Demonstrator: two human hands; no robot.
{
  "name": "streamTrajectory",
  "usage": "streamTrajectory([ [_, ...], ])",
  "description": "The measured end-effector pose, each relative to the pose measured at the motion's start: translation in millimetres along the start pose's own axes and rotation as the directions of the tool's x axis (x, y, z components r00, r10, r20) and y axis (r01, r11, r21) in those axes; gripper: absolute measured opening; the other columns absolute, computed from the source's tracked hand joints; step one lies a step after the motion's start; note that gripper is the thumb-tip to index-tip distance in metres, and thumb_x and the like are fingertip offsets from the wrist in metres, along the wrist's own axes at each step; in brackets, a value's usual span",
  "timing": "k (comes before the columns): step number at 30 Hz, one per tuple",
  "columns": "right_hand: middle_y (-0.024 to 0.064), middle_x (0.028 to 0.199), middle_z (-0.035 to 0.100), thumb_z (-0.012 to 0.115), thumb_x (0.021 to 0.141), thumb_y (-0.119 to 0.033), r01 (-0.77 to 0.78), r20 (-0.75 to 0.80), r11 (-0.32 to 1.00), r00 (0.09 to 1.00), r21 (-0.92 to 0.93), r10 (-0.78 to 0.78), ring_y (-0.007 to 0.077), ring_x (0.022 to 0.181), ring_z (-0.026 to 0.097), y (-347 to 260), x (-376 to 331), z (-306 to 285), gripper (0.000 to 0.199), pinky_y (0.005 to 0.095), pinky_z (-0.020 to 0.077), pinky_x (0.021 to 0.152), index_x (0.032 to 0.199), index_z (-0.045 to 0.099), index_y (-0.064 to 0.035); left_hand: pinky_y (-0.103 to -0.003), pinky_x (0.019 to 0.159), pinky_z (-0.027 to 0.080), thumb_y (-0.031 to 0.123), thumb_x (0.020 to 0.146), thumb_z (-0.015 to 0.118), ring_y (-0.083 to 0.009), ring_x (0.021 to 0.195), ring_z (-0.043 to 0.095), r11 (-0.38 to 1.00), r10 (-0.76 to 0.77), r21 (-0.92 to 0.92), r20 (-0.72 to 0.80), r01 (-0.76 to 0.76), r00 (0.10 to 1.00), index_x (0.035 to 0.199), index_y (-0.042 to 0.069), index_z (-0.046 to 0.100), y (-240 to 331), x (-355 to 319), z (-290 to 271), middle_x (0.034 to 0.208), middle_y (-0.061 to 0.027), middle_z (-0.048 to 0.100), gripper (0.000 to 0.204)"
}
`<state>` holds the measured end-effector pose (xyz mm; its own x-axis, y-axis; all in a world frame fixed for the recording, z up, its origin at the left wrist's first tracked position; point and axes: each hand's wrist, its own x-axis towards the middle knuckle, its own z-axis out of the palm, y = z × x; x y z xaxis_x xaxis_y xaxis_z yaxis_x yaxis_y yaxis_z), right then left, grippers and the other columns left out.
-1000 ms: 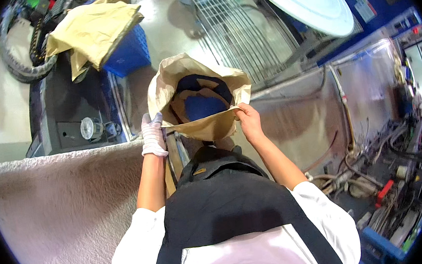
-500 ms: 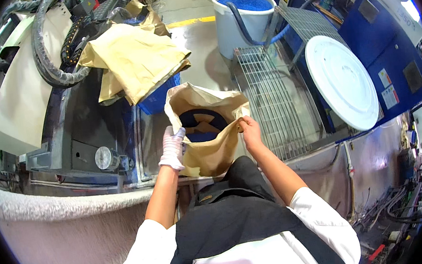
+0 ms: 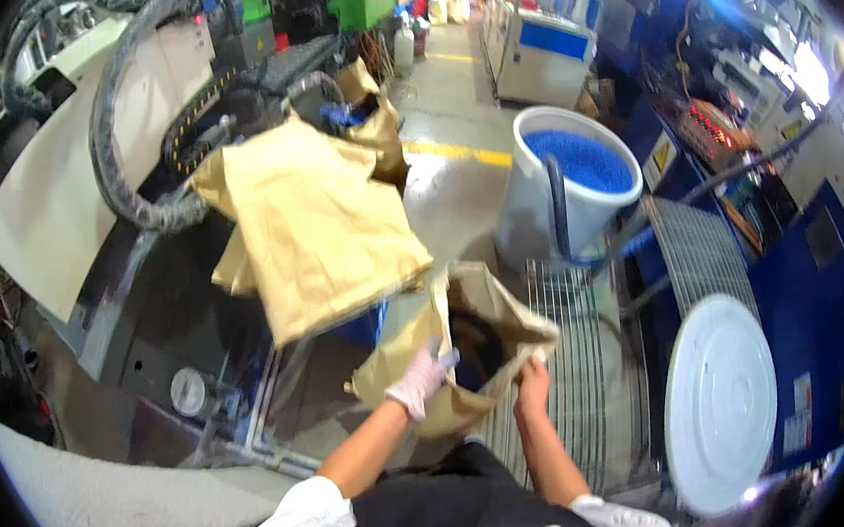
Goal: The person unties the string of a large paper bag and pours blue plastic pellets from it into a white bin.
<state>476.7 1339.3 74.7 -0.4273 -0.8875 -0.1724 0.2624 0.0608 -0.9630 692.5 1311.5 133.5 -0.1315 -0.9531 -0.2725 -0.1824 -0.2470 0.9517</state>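
Note:
A brown paper bag (image 3: 453, 413) is between my two hands, its mouth spread wide and facing up toward me. Something dark and rounded (image 3: 474, 351) shows inside; its kind is hard to make out. My left hand (image 3: 422, 380), in a pale glove, is closed on the left side of the rim. The bare right hand (image 3: 532, 388) grips the rim at the right corner. Beyond the bag on the left, flattened brown paper bags (image 3: 323, 222) lie stacked over a blue crate (image 3: 371, 324), which is mostly covered.
A large white bucket (image 3: 520, 217) of blue granules, with a dark hose, stands beyond the bag. To the right are a metal grating (image 3: 594, 389), a round white lid (image 3: 721, 408) and a blue cabinet (image 3: 810, 280). Machinery with a thick hose (image 3: 107, 130) occupies the left.
The view has tilted up, showing more of the aisle. The bag has shifted right over the grating and is skewed, its left side pulled out. Both hands stay on its rim.

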Motion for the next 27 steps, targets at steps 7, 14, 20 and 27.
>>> streamTrajectory([
  [7,-0.0003,0.073,0.054,0.047,0.086,-0.004,-0.081,0.138,0.996,0.988,0.042,0.074,0.0108,0.065,0.051,-5,180,28,0.012,0.0256,0.0419,0.058,0.08,0.058,-0.0046,-0.037,0.09,0.04,0.038,0.081,0.061,-0.0363,0.112,0.05,0.995,-0.069,0.054,-0.157,0.078,0.985,0.124,-0.003,0.044,44,168,15,0.117,-0.0254,0.053,0.062],
  [14,-0.0017,0.068,0.049,0.049,0.085,-0.004,-0.133,0.152,0.991,0.979,-0.022,0.135,0.0097,0.06,0.046,-23,335,113,0.017,0.0254,0.0399,0.055,0.069,0.047,-0.0098,-0.037,0.091,0.04,0.032,0.081,0.061,-0.0363,0.11,0.051,0.999,0.013,-0.039,-0.241,-0.023,0.97,0.122,-0.004,0.045,1,325,-8,0.117,-0.0266,0.053,0.057],
  [20,-0.0022,0.066,0.053,0.052,0.084,-0.004,-0.032,0.186,0.986,0.981,-0.162,0.062,0.0081,0.06,0.047,-53,452,186,0.013,0.0231,0.0372,0.056,0.071,0.055,-0.0075,-0.037,0.087,0.042,0.025,0.081,0.062,-0.0332,0.102,0.055,0.994,0.081,-0.044,-0.372,-0.104,0.925,0.116,0.0,0.05,37,426,-44,0.108,-0.0211,0.059,0.045],
  [27,-0.0035,0.062,0.048,0.049,0.086,-0.005,-0.115,0.169,0.955,0.972,-0.272,0.165,0.0083,0.054,0.041,-43,543,252,0.017,0.0231,0.0334,0.051,0.069,0.054,-0.0079,-0.044,0.076,0.044,0.027,0.083,0.058,-0.0433,0.091,0.055,0.992,-0.076,0.067,-0.381,0.11,0.921,0.105,0.001,0.049,63,503,-82,0.095,-0.027,0.058,0.036],
])
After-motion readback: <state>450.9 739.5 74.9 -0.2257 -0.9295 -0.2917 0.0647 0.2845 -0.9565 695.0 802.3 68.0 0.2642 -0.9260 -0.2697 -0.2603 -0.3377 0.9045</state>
